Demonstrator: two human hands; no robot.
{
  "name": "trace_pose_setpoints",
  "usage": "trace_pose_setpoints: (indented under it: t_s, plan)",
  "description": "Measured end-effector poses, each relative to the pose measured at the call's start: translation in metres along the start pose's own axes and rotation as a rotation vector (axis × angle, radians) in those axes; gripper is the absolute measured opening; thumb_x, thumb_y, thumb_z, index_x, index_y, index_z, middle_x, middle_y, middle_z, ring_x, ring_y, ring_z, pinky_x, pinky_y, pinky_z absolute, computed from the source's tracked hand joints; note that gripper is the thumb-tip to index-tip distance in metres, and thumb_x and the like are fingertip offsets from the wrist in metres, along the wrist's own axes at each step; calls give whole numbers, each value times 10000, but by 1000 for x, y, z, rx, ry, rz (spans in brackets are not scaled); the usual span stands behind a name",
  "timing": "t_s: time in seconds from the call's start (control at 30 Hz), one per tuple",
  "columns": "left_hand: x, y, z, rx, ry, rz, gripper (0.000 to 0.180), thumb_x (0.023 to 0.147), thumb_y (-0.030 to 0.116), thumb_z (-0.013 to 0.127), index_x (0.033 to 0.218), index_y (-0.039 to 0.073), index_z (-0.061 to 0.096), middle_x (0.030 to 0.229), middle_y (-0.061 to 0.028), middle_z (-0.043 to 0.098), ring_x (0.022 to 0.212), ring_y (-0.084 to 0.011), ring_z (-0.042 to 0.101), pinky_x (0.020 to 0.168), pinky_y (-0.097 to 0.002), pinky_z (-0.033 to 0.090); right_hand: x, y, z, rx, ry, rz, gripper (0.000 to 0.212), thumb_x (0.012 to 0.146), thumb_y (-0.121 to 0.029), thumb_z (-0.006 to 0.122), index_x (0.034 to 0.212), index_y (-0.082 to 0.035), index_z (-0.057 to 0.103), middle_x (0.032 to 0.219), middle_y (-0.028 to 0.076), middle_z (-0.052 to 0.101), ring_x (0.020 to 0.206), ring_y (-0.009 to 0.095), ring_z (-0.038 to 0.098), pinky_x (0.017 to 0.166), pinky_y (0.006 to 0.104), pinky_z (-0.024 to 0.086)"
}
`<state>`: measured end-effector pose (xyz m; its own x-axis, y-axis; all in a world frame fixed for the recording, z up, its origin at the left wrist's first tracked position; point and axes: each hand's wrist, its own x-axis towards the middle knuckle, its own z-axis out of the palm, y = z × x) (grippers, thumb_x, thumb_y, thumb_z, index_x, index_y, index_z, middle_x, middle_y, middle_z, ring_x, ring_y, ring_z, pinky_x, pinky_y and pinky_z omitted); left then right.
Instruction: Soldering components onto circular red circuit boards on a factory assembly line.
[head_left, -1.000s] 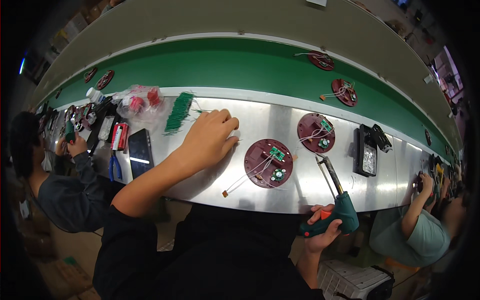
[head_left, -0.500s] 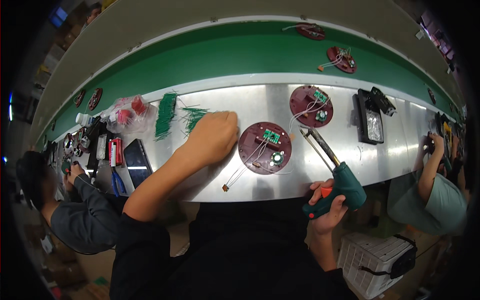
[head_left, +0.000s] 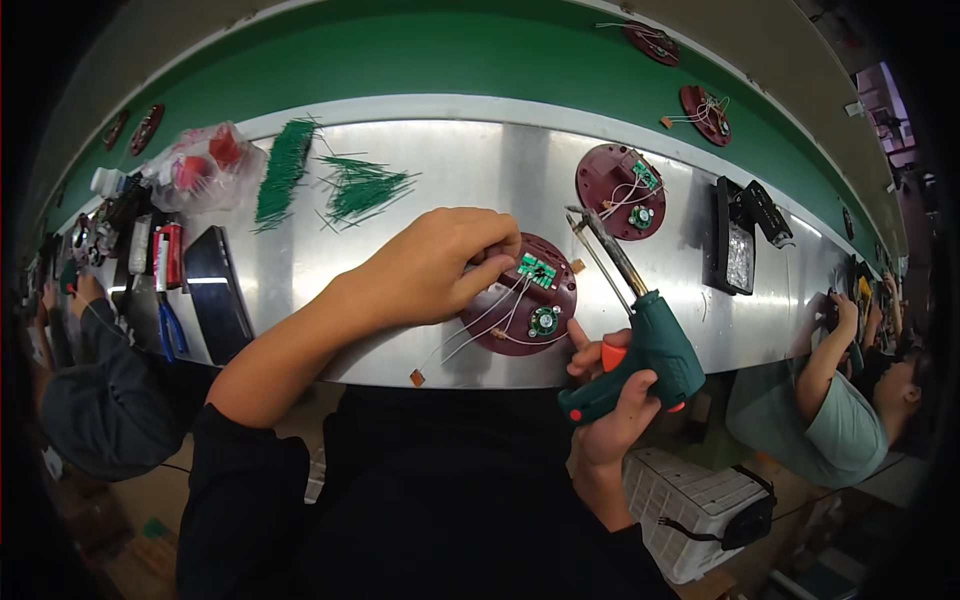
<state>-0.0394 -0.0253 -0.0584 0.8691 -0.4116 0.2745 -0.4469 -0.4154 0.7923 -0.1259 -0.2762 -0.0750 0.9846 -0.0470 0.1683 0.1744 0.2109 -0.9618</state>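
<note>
Across the whole view: metal worktop [head_left: 470,160], shiny, curved by the lens, used below as the landmark. Beyond its far edge: green conveyor belt [head_left: 420,55] carrying two dark red discs. At both ends of the worktop: seated co-workers, one in a dark sleeve [head_left: 95,390] at the left end, one in a pale green shirt [head_left: 850,430] at the right end.

On the worktop, left part: black tablet-like slab [head_left: 215,290], clear bag of red parts [head_left: 205,165], two heaps of green wire pieces [head_left: 330,185]. On the worktop, right part: black holder [head_left: 735,250] and a second dark red disc [head_left: 620,190] with wired boards.

At the near edge of the worktop, centre: dark red round housing [head_left: 525,300] with small green circuit boards and thin white leads. Left hand [head_left: 435,265] resting on the housing's left side, fingers curled, fingertips pinching at the leads beside the board.

Just off the near edge: right hand [head_left: 610,410] closed around the grip of a green soldering gun [head_left: 640,345], index finger beside the orange trigger, metal tip held above the worktop just right of the housing.
</note>
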Motion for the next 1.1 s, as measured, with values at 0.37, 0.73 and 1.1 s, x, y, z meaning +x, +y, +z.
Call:
trace_pose_setpoints:
  t_s: [0.37, 0.73, 1.1]
  plan:
    - [-4, 4, -8, 39, 89, 64, 143, 880, 29, 768, 1006, 30, 700, 812, -86, 681, 742, -247, 654, 701, -339, 506, 2, 2, -1, -118, -53, 75, 766, 1053, -688, 468, 1262, 48, 519, 888, 149, 646, 782, 217, 667, 1150, 638, 457]
    - [-2, 4, 14, -255, 104, -246, 339, 849, 0, 796, 1151, 16, 643, 865, -10, 717, 858, -92, 638, 865, -271, 516, -22, -11, -43, -580, -14, 41, 970, 912, -903, 437, 1031, 43, 615, 765, 75, 660, 686, 159, 637, 1180, 571, 417]
    - [4, 9, 22, -279, 75, -364, 539, 820, 3, 770, 1329, 17, 593, 795, 9, 671, 1088, -130, 582, 1064, -317, 423, -22, 12, -53, -368, -135, -168, 641, 991, -617, 668, 810, -6, 740, 724, 68, 712, 716, 281, 725, 1043, 653, 539]
